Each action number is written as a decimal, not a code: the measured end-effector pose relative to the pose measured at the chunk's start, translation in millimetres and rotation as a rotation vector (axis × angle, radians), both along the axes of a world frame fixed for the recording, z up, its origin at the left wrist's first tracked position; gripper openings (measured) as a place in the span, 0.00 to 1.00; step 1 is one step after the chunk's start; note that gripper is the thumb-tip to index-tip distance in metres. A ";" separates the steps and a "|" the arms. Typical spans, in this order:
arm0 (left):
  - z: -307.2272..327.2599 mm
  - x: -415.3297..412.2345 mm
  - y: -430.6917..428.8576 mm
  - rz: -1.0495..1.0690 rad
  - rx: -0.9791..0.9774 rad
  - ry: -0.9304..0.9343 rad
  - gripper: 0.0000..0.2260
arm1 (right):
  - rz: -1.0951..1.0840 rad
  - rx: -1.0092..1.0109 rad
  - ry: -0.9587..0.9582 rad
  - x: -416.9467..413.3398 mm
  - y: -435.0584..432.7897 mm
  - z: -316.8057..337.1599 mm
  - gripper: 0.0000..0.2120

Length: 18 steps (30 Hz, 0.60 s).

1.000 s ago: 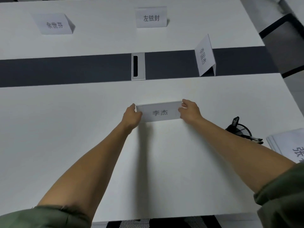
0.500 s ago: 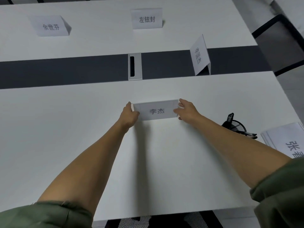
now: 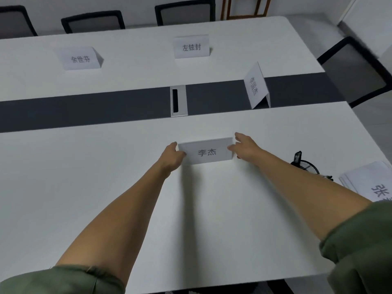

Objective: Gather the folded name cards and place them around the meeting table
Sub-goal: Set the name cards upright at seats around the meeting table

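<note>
Pinching name card (image 3: 206,152) at its left end w/ left hand (image 3: 172,154), thumb on front. Touching right end w/ thumb tip of right hand (image 3: 245,147), fingers spread apart. Standing upright on near half of table (image 3: 106,177), just right of ctr.

Table (image 3: 106,177): four name cards (image 3: 206,152) upright, paper stack (image 3: 369,181), mesh holder (image 3: 306,166) (right side).

Folded name cards standing on counter (image 3: 106,187): four – far-left card (image 3: 80,58), far-middle card (image 3: 191,47), side-on card (image 3: 255,85), near card (image 3: 206,152).
Stack of flat printed sheets (image 3: 364,183): one.
Office chairs: four – left chair (image 3: 14,20), middle chair (image 3: 93,21), third chair (image 3: 186,12) beyond far edge, side chair (image 3: 356,68) at right.
Cable port (image 3: 178,101): one.
Black mesh pen holder (image 3: 305,166): one.
Hands: two – left hand (image 3: 171,155), right hand (image 3: 246,147).
</note>
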<state>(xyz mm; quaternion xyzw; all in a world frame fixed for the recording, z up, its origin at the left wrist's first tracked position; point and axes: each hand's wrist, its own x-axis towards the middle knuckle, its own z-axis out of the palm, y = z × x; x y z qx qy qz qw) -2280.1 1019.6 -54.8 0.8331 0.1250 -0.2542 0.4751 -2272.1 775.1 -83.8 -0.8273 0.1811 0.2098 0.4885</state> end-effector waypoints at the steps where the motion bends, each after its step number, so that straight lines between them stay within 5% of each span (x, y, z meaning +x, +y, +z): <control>1: -0.7 1.0 -0.9 -0.014 -0.016 0.009 0.24 | 0.009 0.001 0.008 1.1 2.0 -1.7 0.25; 7: -6.3 8.4 1.4 -0.063 -0.042 -0.014 0.21 | -0.030 0.026 0.009 -3.2 9.9 -12.4 0.36; 14: -4.7 2.8 -1.9 -0.048 0.063 -0.089 0.24 | 0.000 -0.031 -0.038 -12.4 2.2 -6.1 0.23; 18: 5.4 -9.9 -17.7 -0.102 0.168 -0.109 0.22 | -0.125 -0.052 -0.161 -38.0 -15.6 31.5 0.27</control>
